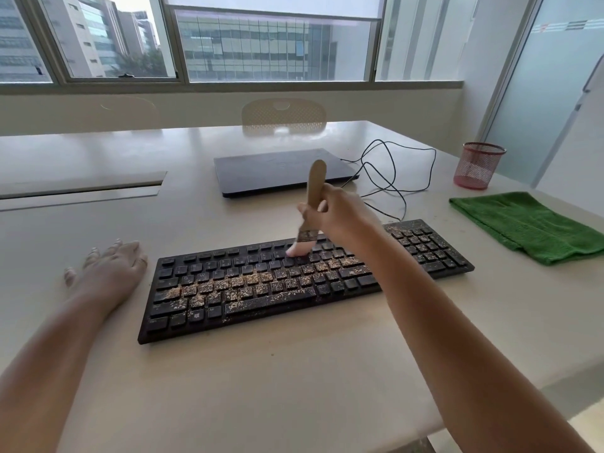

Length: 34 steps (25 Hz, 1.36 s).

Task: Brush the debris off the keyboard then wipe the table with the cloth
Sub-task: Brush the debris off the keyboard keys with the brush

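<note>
Head view: right hand [340, 217] grips the brush [310, 210], bristles on the keyboard's [294, 282] upper rows, debris [228, 287] lying toward seven o'clock along its long axis; left hand [111, 269] rests flat.

One of nearly everything on this table, and two hands.

One black keyboard [304, 276], strewn with more tan crumbs [248, 284] than anyone could count, thickest over the middle rows. One wooden-handled brush [312, 204]. One folded green cloth [532, 227]. One closed laptop [284, 171]. One red mesh cup [478, 165]. One black cable [395, 178], looped several times over itself. One pale table [294, 380], with one long slot panel [81, 189] set in its top. Two chair backs show beyond the far edge, one plain to see [283, 114], one faint [129, 109]. Two hands: a left hand [111, 266] and a right hand [340, 214]. Behind it all, three window panes [274, 44].
</note>
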Tool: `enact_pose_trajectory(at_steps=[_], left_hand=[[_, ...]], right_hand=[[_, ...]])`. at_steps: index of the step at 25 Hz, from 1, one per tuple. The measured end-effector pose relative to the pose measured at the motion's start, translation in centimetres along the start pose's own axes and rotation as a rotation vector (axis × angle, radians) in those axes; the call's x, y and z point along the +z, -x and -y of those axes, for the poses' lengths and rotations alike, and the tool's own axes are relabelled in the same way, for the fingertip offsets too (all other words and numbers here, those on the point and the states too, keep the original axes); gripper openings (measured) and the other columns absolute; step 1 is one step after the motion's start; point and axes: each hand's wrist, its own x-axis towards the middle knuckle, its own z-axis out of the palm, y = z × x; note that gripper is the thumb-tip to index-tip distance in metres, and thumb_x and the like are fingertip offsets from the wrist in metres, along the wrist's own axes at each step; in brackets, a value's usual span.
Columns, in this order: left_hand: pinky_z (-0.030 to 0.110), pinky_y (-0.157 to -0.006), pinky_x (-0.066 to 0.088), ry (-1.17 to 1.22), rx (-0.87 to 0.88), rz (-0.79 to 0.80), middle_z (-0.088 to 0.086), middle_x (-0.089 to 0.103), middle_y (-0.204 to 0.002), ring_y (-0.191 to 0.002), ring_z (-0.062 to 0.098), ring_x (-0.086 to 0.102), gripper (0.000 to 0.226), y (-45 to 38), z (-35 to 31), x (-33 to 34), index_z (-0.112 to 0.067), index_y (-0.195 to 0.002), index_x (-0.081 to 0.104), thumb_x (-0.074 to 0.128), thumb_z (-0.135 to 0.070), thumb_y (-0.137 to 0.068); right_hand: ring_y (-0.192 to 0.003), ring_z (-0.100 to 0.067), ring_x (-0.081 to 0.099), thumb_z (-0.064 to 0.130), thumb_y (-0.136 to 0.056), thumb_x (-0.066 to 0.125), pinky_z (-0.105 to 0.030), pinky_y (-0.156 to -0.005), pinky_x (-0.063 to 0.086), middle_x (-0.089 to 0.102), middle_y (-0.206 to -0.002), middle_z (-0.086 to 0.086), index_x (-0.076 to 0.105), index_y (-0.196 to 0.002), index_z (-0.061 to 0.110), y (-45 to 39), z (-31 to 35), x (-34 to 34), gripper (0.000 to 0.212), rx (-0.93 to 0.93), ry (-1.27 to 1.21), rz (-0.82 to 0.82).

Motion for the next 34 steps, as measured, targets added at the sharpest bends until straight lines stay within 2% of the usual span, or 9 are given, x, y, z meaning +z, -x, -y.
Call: enact_pose_trajectory(at_steps=[4, 7, 9, 14, 16, 20, 25, 29, 34], left_hand=[[0.054, -0.114, 0.008, 0.003, 0.003, 0.004, -0.004, 0.014, -0.158, -0.146, 0.025, 0.010, 0.051, 0.3, -0.1, 0.0, -0.028, -0.148, 0.025, 0.028, -0.044, -0.099], [0.054, -0.114, 0.008, 0.004, 0.003, 0.001, -0.005, 0.014, -0.158, -0.146, 0.025, 0.010, 0.051, 0.3, -0.1, -0.2, -0.028, -0.148, 0.025, 0.028, -0.043, -0.099], [0.054, -0.114, 0.008, -0.002, 0.006, 0.003, -0.005, 0.014, -0.158, -0.146, 0.025, 0.010, 0.051, 0.3, -0.2, -0.2, -0.028, -0.148, 0.025, 0.028, -0.043, -0.099], [0.054, -0.114, 0.008, -0.007, 0.004, 0.009, -0.005, 0.013, -0.158, -0.146, 0.025, 0.010, 0.051, 0.3, -0.2, -0.3, -0.028, -0.148, 0.024, 0.027, -0.044, -0.099], [0.054, -0.114, 0.009, -0.010, 0.006, 0.005, -0.005, 0.013, -0.158, -0.146, 0.025, 0.010, 0.052, 0.3, -0.1, -0.2, -0.028, -0.148, 0.024, 0.027, -0.045, -0.099], [0.054, -0.114, 0.008, -0.005, 0.004, 0.003, -0.005, 0.014, -0.158, -0.146, 0.025, 0.011, 0.052, 0.4, -0.1, -0.2, -0.028, -0.148, 0.025, 0.027, -0.045, -0.099], [0.053, -0.114, 0.008, 0.004, 0.003, 0.007, -0.005, 0.014, -0.158, -0.145, 0.026, 0.011, 0.052, 0.6, -0.3, -0.3, -0.027, -0.148, 0.024, 0.028, -0.044, -0.099], [0.053, -0.114, 0.008, -0.006, 0.000, 0.005, -0.005, 0.013, -0.158, -0.145, 0.026, 0.011, 0.052, 0.5, -0.3, -0.5, -0.027, -0.148, 0.024, 0.028, -0.044, -0.099], [0.052, -0.115, 0.008, -0.003, -0.002, 0.011, -0.005, 0.012, -0.158, -0.146, 0.025, 0.010, 0.053, 0.6, -0.4, -0.4, -0.027, -0.148, 0.023, 0.027, -0.045, -0.099]], right_hand=[[-0.076, -0.014, 0.054, 0.038, -0.092, 0.054, -0.025, -0.061, 0.038, 0.062, -0.094, 0.001, 0.058, -0.109, 0.020, -0.2, -2.0, -2.4, 0.025, 0.200, 0.123, -0.142], [-0.068, -0.008, 0.055, 0.039, -0.092, 0.054, -0.019, -0.058, 0.041, 0.062, -0.090, 0.004, 0.059, -0.105, 0.018, -0.4, -1.1, -1.4, 0.025, 0.080, -0.093, -0.059], [-0.066, -0.005, 0.053, 0.038, -0.091, 0.055, -0.020, -0.057, 0.042, 0.061, -0.088, 0.005, 0.058, -0.101, 0.020, -0.3, -1.0, -1.0, 0.021, 0.062, -0.072, -0.010], [-0.083, -0.018, 0.054, 0.040, -0.089, 0.057, -0.028, -0.069, 0.038, 0.064, -0.096, -0.001, 0.061, -0.107, 0.022, -0.3, -4.0, -4.0, 0.026, 0.358, 0.100, -0.164], [-0.081, -0.017, 0.054, 0.040, -0.089, 0.057, -0.027, -0.069, 0.039, 0.063, -0.091, 0.001, 0.062, -0.104, 0.021, -0.6, -4.1, -4.0, 0.026, 0.328, 0.013, -0.207], [-0.078, -0.011, 0.053, 0.039, -0.092, 0.054, -0.020, -0.059, 0.036, 0.059, -0.091, 0.004, 0.063, -0.103, 0.016, -0.5, -2.7, -2.8, 0.028, 0.103, -0.100, 0.016], [-0.084, -0.019, 0.052, 0.038, -0.088, 0.058, -0.029, -0.072, 0.039, 0.058, -0.093, -0.001, 0.061, -0.106, 0.021, -0.4, -5.0, -4.7, 0.025, 0.366, 0.117, -0.151], [-0.085, -0.017, 0.051, 0.040, -0.090, 0.056, -0.028, -0.072, 0.037, 0.056, -0.089, 0.003, 0.059, -0.097, 0.022, -0.9, -4.3, -4.1, 0.020, 0.235, -0.011, -0.176], [-0.083, -0.018, 0.054, 0.042, -0.094, 0.047, -0.031, -0.072, 0.040, 0.056, -0.085, 0.003, 0.053, -0.091, 0.023, -0.6, -3.5, -3.6, 0.020, 0.244, 0.125, -0.066]])
